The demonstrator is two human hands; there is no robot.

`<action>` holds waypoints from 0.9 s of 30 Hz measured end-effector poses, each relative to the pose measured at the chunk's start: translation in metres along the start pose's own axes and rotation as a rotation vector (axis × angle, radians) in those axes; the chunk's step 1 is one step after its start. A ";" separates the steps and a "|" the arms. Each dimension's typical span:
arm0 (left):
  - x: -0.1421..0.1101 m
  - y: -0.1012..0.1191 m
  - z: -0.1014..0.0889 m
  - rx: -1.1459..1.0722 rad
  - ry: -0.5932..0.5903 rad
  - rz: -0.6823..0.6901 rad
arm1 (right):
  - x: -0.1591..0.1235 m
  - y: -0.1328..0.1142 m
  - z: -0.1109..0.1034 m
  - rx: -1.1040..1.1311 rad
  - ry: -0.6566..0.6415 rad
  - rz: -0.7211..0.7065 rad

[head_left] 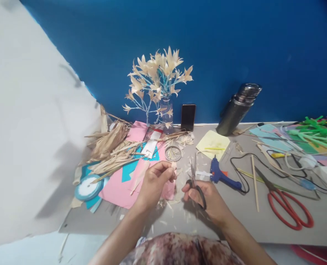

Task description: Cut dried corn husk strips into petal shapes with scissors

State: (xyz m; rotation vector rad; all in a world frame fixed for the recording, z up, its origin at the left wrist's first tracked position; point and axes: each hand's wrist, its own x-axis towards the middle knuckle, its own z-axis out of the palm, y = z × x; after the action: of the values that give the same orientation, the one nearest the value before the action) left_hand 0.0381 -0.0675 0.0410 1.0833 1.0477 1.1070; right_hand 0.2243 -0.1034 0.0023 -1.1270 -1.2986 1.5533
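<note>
Between the thumb and fingers of my left hand (pixel 158 179) is a small pale piece of dried husk (pixel 174 167), pinched upright. My right hand (pixel 204 197) has its fingers in the handles of small black scissors (pixel 200 195); their blades (pixel 193 167) point away from me and stand a little apart, clear of the husk piece. Pale trimmings lie on the table below both hands. A roll of tape (pixel 173 153) lies just beyond my left hand, and a blue glue gun (pixel 221 175) rests to the right of the scissors.
Husk flowers in a clear vase (pixel 166 112), a phone (pixel 188 117) and a dark flask (pixel 236 110) stand along the blue wall. Dried husks (pixel 111 147), pink paper (pixel 119 187) and a ribbon spool (pixel 88 187) lie left. Red-handled scissors (pixel 287 206) and a cord (pixel 246 154) lie right.
</note>
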 end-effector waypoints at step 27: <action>0.027 -0.001 -0.012 -0.334 -0.113 -0.264 | 0.041 -0.011 0.040 0.244 0.337 0.008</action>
State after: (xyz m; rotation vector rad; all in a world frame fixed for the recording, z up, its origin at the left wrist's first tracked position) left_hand 0.0301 -0.0393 0.0355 0.7095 0.8511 0.9537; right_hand 0.1754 -0.0739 0.0110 -1.1749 -0.8582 1.4092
